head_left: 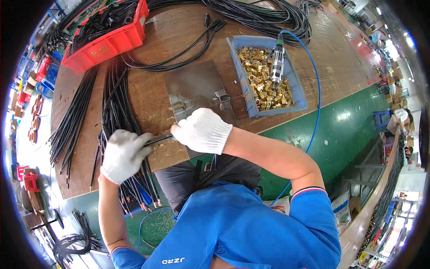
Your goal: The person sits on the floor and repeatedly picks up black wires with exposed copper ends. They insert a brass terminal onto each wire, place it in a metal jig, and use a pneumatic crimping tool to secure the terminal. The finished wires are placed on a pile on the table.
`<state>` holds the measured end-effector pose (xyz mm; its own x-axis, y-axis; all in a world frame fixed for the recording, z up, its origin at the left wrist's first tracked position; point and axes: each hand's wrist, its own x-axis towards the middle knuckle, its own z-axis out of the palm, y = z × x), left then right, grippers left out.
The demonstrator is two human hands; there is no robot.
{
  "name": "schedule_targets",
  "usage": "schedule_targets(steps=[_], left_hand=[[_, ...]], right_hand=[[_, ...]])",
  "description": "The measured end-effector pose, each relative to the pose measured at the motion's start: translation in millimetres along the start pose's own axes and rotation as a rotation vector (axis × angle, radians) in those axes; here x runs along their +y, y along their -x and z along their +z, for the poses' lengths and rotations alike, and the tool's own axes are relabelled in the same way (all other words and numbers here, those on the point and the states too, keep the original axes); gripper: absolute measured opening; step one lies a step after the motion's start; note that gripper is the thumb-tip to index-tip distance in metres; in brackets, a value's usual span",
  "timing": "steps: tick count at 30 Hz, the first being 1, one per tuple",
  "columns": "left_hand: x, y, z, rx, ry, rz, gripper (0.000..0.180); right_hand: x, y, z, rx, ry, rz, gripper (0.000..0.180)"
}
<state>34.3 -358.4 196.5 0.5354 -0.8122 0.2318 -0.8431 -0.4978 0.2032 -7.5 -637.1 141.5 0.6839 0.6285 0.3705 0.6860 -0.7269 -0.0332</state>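
Observation:
Both my hands wear white knitted gloves. Between them runs a short stretch of black cable [160, 139], held over the front part of the brown table. My left hand [123, 154], slightly blurred, pinches the cable beside a bundle of black cables [117, 101]. At the cable's other visible part, my right hand [201, 131] is closed round it, hiding whatever lies inside the fist. Just beyond the right hand lies a dark metal plate [195, 80] bearing two small metal fixtures, a left one [182, 106] and a right one [221, 100].
A blue bin [245, 87] of brass fittings [257, 74] stands to the right, with a pneumatic tool [277, 65] across it and a blue air hose [319, 89]. A red crate [105, 50] of black parts sits far left. Coiled cables [273, 20] lie at the back.

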Motion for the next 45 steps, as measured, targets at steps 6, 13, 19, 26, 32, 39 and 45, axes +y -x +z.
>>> schedule_targets(steps=[6, 13, 19, 26, 32, 39, 45], left_hand=[[14, -29, 33, -0.111, 0.122, -0.073, 0.019], [12, -37, 38, -0.074, 0.291, -0.149, 0.031], [20, -43, 32, -0.12, 0.277, -0.225, 0.04], [20, -41, 35, -0.093, 0.191, -0.196, 0.041], [22, -43, 40, -0.028, 0.211, -0.158, 0.044], [20, -43, 39, 0.007, 0.28, -0.143, 0.046], [20, -43, 39, 0.053, 0.275, -0.187, 0.041]], right_hand=[[33, 5, -22, -0.08, -0.075, -0.077, 0.014], [187, 57, -100, -0.077, 0.108, 0.736, 0.041], [218, 56, -81, -0.447, 0.096, 0.645, 0.045], [233, 71, -69, -0.335, 0.085, 0.536, 0.039], [235, 67, -65, -0.375, 0.068, 0.633, 0.035], [205, 74, -85, 0.4, -0.85, 0.879, 0.033], [79, 33, -63, 0.413, -1.78, 0.849, 0.026]])
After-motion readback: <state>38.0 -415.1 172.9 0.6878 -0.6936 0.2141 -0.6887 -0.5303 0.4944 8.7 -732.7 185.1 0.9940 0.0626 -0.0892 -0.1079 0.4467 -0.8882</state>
